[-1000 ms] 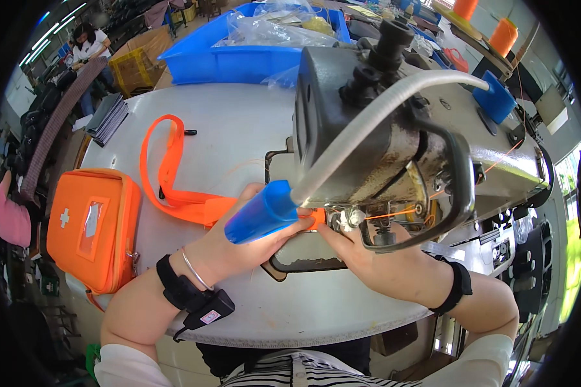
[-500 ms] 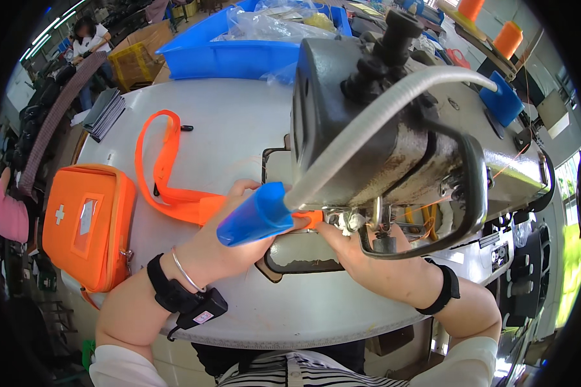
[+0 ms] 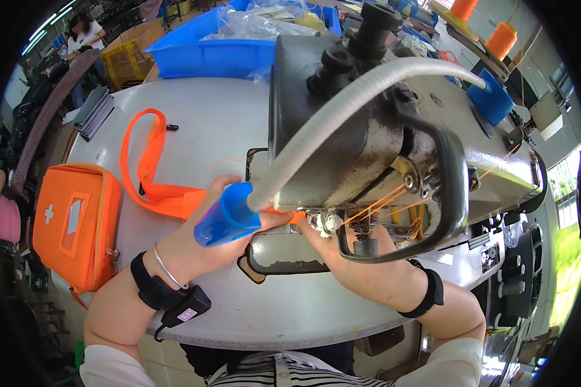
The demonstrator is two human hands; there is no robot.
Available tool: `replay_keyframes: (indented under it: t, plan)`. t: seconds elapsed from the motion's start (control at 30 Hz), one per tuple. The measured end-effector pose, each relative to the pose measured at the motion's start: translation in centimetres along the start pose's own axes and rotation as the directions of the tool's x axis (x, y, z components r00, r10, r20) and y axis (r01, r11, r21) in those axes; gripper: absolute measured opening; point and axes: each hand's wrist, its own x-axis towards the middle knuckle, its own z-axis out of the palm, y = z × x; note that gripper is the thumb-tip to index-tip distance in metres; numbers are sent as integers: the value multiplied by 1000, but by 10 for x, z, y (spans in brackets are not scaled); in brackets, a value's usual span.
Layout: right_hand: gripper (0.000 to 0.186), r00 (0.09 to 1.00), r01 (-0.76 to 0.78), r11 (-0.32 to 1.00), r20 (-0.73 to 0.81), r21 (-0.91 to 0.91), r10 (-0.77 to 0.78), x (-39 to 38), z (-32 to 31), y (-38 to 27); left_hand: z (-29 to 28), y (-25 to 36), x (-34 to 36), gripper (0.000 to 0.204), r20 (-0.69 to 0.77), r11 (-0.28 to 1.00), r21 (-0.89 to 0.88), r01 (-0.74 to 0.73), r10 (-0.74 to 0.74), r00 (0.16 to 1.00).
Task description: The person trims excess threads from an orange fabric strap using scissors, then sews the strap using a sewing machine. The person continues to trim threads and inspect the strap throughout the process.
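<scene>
An orange webbing strap runs over the machine bed toward the needle area of a black sewing machine. My left hand presses the strap, its fingers closed on it; the blue lamp head hides part of this hand. At the strap's end, beside the needle area, my right hand pinches the orange webbing, partly hidden behind the machine's black guard loop. Orange threads run from the take-up lever. The needle itself is hidden.
An orange first-aid pouch with a white cross lies on the left of the pale table. A blue bin with plastic bags stands behind. Grey flat pieces are stacked far left; thread cones stand upper right.
The whole scene has shifted slightly left in the picture. The take-up lever and its orange threads now show on the machine's front. Both hands keep their place on the strap.
</scene>
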Motion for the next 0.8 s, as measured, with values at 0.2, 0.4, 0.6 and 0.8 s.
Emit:
replay_keyframes:
  t: [0.2, 0.4, 0.6, 0.8]
  plan:
    - [53, 998, -2, 1000, 67, -2, 3, 1, -2, -3, -4, 3, 4, 28, -16, 999, -20, -28, 27, 1000]
    - [47, 997, 25, 989, 74, 147, -36, 3, -1, 1, -2, -4, 2, 30, -46, 988, 127, -85, 91, 995]
    - [38, 958, -193, 834, 284, 517, 45, -9, -19, 11, -6, -3, 1, 31, 101, 991, 132, 34, -48, 994]
    - [39, 563, -710, 268, 296, 652, 772, -95, -36, 20, -13, 0, -3, 30, 155, 978, 200, 62, -94, 983]
